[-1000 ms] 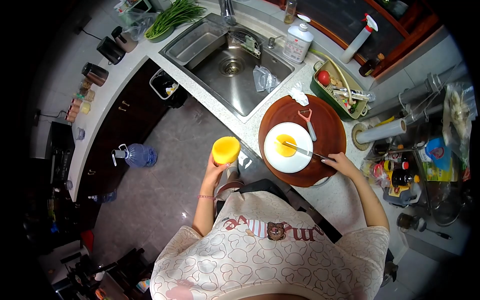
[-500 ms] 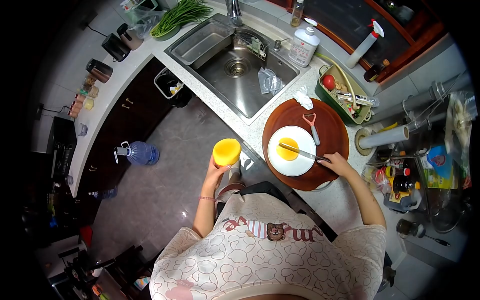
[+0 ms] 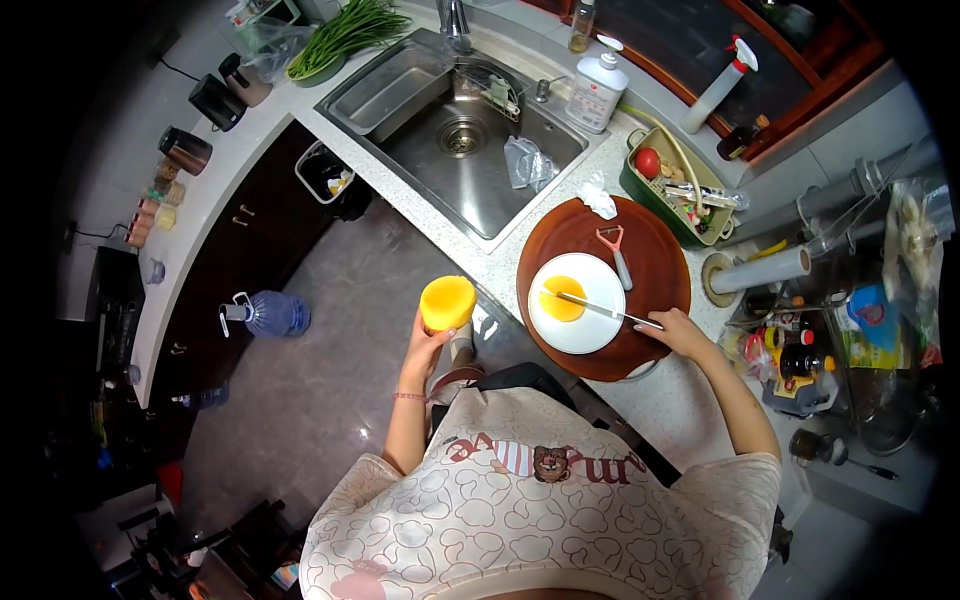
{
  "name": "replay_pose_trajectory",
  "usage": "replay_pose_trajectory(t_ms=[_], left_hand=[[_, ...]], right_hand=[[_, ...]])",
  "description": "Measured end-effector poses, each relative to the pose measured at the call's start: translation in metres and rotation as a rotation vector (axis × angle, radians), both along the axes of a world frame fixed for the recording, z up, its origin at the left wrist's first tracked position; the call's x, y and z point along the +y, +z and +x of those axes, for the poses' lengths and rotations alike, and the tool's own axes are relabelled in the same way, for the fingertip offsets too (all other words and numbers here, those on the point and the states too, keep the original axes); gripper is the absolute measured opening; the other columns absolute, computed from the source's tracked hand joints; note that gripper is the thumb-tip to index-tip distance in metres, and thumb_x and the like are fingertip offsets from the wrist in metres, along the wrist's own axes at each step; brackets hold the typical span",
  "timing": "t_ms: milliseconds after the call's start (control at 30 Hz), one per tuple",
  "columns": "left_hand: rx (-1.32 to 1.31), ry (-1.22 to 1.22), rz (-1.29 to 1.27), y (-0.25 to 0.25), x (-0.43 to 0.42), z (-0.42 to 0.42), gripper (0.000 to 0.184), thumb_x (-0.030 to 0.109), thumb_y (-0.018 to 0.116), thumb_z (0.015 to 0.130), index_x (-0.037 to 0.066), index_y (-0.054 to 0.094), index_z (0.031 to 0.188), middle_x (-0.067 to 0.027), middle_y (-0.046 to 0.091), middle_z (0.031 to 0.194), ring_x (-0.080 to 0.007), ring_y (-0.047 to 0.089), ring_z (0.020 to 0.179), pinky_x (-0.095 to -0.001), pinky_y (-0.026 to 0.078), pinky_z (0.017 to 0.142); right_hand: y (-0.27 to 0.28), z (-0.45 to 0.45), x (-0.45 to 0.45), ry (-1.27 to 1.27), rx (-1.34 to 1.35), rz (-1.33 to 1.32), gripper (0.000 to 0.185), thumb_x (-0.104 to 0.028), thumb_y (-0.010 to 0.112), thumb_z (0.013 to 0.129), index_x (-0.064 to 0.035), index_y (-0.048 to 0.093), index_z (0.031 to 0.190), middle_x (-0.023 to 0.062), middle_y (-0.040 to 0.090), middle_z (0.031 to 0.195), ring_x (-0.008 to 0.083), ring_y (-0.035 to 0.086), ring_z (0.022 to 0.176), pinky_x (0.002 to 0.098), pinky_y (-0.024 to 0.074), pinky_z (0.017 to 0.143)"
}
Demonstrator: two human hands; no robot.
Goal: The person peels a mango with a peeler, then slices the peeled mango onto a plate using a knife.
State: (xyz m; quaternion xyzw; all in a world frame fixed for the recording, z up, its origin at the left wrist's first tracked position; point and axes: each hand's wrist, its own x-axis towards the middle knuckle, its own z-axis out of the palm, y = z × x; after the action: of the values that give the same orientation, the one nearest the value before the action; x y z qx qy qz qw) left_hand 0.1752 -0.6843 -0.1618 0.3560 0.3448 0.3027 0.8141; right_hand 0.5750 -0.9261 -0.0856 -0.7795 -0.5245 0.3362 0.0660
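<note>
A speckled pale countertop (image 3: 685,415) bore a round, reddish-brown board (image 3: 660,275) beside the steel sink (image 3: 480,190). Half a second earlier the knife (image 3: 606,309) had shown its broad face over the yellow slice (image 3: 562,312); now its blade appeared narrow there. The right hand (image 3: 682,335) was closed around the handle. The left hand (image 3: 430,348) curled round a smooth, rounded yellow chunk (image 3: 448,302), off the counter's edge. The slice lay flat on a glossy white plate (image 3: 580,342) atop the board.
</note>
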Motion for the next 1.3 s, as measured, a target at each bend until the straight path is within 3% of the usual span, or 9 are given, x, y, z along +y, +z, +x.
replay_pose_trajectory(t_ms=[167,267,467,667,900,1100,1300], left_hand=[[-0.005,-0.003,0.009,-0.006,0.001,0.000,0.074,-0.001,0.073,0.071,0.005,0.036,0.135,-0.0074,0.049,0.128,-0.0215,0.046,0.124,-0.0366,0.032,0.109],[-0.006,-0.007,0.016,-0.006,0.002,-0.001,0.074,-0.001,0.073,0.071,0.005,0.036,0.135,-0.0075,0.049,0.129,-0.0215,0.046,0.123,-0.0365,0.033,0.109],[-0.002,-0.052,0.008,-0.008,0.002,0.000,0.078,0.000,0.075,0.070,0.004,0.035,0.136,-0.0073,0.048,0.130,-0.0214,0.045,0.124,-0.0364,0.032,0.109],[0.021,-0.098,-0.011,-0.003,0.001,0.011,0.082,0.001,0.076,0.070,0.004,0.033,0.139,-0.0073,0.047,0.131,-0.0212,0.044,0.125,-0.0362,0.031,0.109],[0.003,-0.106,-0.006,-0.003,0.003,0.015,0.080,0.001,0.075,0.070,0.004,0.033,0.138,-0.0077,0.048,0.131,-0.0218,0.045,0.125,-0.0363,0.032,0.109],[-0.012,-0.113,-0.024,-0.006,0.002,0.013,0.078,0.000,0.075,0.072,0.004,0.033,0.137,-0.0079,0.048,0.131,-0.0222,0.046,0.124,-0.0363,0.033,0.108],[-0.014,-0.120,-0.027,-0.005,0.002,0.011,0.078,0.001,0.075,0.071,0.004,0.033,0.138,-0.0080,0.048,0.131,-0.0221,0.045,0.124,-0.0364,0.032,0.109]], right_hand=[[0.021,0.000,-0.010,-0.013,-0.081,0.006,0.045,-0.045,0.060,0.087,-0.0009,0.063,0.078,0.0235,0.058,0.066,0.0405,0.059,0.067,0.0458,0.0455,0.063],[0.035,-0.004,-0.008,-0.041,-0.073,-0.047,0.049,-0.047,0.060,0.085,0.0003,0.062,0.076,0.0236,0.060,0.067,0.0420,0.060,0.069,0.0474,0.0466,0.066],[0.017,-0.009,0.007,-0.019,0.005,0.022,0.047,-0.047,0.060,0.086,-0.0005,0.063,0.077,0.0229,0.060,0.068,0.0418,0.060,0.070,0.0472,0.0469,0.066],[0.033,-0.006,-0.027,-0.079,-0.125,-0.026,0.045,-0.044,0.060,0.086,0.0000,0.061,0.077,0.0232,0.058,0.067,0.0404,0.059,0.069,0.0447,0.0460,0.064],[0.018,-0.015,0.001,-0.065,0.025,0.012,0.050,-0.051,0.060,0.084,-0.0024,0.063,0.075,0.0224,0.061,0.069,0.0409,0.061,0.071,0.0471,0.0474,0.066],[0.036,-0.006,-0.036,-0.151,-0.117,-0.027,0.049,-0.050,0.059,0.085,-0.0014,0.063,0.076,0.0223,0.060,0.068,0.0411,0.060,0.071,0.0454,0.0466,0.067],[0.037,-0.010,-0.028,-0.117,0.041,-0.057,0.046,-0.043,0.058,0.088,0.0014,0.059,0.078,0.0224,0.056,0.065,0.0373,0.056,0.065,0.0422,0.0424,0.063]])
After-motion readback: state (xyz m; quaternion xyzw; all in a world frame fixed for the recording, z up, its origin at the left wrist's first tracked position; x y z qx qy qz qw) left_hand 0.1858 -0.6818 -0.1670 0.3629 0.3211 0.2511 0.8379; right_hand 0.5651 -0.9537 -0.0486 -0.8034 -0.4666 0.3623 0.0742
